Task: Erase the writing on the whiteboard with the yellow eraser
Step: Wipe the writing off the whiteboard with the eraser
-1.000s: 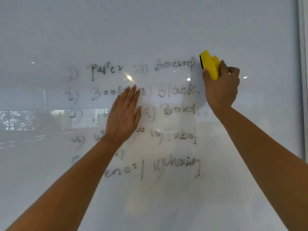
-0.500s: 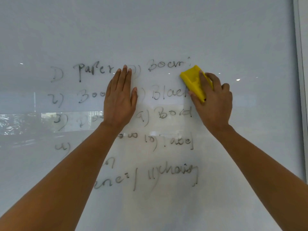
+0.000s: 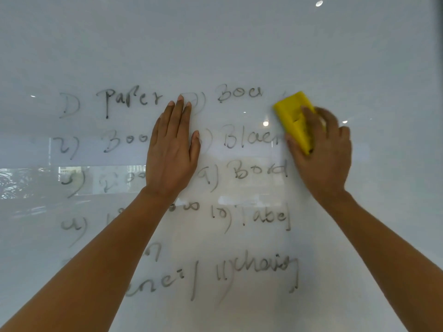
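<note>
A glossy whiteboard (image 3: 239, 44) fills the view, with a numbered list of handwritten words (image 3: 239, 94) in two columns across its middle. My right hand (image 3: 323, 154) presses the yellow eraser (image 3: 293, 116) flat against the board at the right end of the top two lines; the ends of those words are wiped away. My left hand (image 3: 171, 149) rests flat on the board between the two columns, fingers together and pointing up, covering parts of several words. My forearms hide parts of the lower lines.
The board's right edge (image 3: 438, 68) runs down the far right of the view. Reflections of ceiling lights (image 3: 318, 3) and of a window scene (image 3: 24, 183) show on the glossy surface.
My right hand brought the eraser down from its edge-on pose and laid it flat, wiping off the ends of the top two right-column words. My left hand slid up the board.
</note>
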Motion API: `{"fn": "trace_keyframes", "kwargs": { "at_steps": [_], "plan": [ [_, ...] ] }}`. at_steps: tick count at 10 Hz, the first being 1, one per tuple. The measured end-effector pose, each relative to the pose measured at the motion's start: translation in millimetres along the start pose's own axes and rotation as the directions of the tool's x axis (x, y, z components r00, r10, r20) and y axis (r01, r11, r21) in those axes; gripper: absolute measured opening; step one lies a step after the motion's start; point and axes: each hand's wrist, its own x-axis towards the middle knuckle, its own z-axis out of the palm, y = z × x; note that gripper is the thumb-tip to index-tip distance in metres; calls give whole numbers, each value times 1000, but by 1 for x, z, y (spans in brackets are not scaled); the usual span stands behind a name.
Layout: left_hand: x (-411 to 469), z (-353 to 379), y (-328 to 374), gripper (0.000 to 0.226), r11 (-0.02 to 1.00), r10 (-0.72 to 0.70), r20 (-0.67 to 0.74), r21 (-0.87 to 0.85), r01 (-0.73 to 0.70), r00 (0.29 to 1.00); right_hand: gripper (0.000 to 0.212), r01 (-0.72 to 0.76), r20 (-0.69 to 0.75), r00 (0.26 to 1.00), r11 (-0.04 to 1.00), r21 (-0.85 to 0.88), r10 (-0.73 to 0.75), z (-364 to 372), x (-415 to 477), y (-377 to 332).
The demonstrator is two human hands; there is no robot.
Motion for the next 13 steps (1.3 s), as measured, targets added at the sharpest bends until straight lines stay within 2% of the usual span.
{"fn": "trace_keyframes", "kwargs": {
  "at_steps": [1,2,3,4,5,6,7,8,9,10,11,12,13],
  "plan": [
    [-1,1,0,52,1000,0,-7,9,0,1000,54,-186,-55,981,982,-27,184,11,31,5],
    [-2,2,0,52,1000,-2,-7,15,2,1000,57,-298,-73,953,953,-53,294,23,57,-18],
    [-2,2,0,51,1000,-4,-10,14,4,1000,55,-149,-59,987,989,-8,148,20,36,-30],
    [-2,1,0,51,1000,-9,-8,7,9,1000,53,96,4,995,995,31,-96,5,-14,-20],
    [-1,1,0,51,1000,-9,-8,8,9,1000,54,79,-10,997,997,4,-79,2,-11,0],
    [-2,2,0,51,1000,-10,-10,13,10,1000,58,-253,-82,965,967,-22,250,14,37,13],
    [-2,1,0,51,1000,-10,-12,9,10,1000,60,-358,-78,932,933,-45,354,18,56,1],
    [-2,1,0,51,1000,-8,-15,3,8,1000,57,-64,-43,997,998,14,65,13,13,-22],
    [-2,0,0,51,1000,-8,-12,5,8,1000,55,154,4,988,986,63,-154,3,-37,-23],
    [-2,1,1,51,1000,-8,-10,8,8,1000,53,202,-9,979,978,43,-202,-3,-49,2],
    [-2,0,1,51,1000,-11,-12,5,11,1000,55,13,-73,997,1000,-7,-14,6,-19,12],
    [-2,1,0,51,1000,-11,-18,5,11,1000,60,-308,-141,943,951,-22,302,19,36,-5],
    [-2,1,1,51,1000,-8,-19,0,8,1000,61,-282,-122,953,959,-22,278,23,37,-26]
  ]
}}
